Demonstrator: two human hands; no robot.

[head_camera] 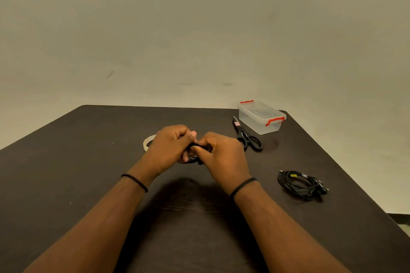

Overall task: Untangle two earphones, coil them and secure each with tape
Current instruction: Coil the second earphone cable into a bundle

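A: Both hands are up over the middle of the dark table [88, 173], close together, knuckles almost touching. The left hand [172, 147] has its fingers curled in, and between it and the right hand [224, 155] sits a black earphone cord [195, 145].

B: So who's holding it?

A: Both of them. The left pinches the cord from its side, the right curls its thumb and fingers round the same bundle. A loop of it hangs just under the hands, down toward the table.

B: And the other earphone?

A: Off to the right, well apart from the hands: a coiled earphone [301, 185] lying flat on the table, black, with a small yellow spot on it near the top. Whether that's tape I can't tell.

B: Tape roll?

A: There's a clear tape roll [148, 142] just behind the left hand, partly hidden by it. Farther right, black scissors [247, 137] lie on the table, blades pointing away, and right beside them at the far corner stands a clear plastic box [260, 118] with red clips, lid on.

B: Anything on the wrists?

A: A thin dark band on each.
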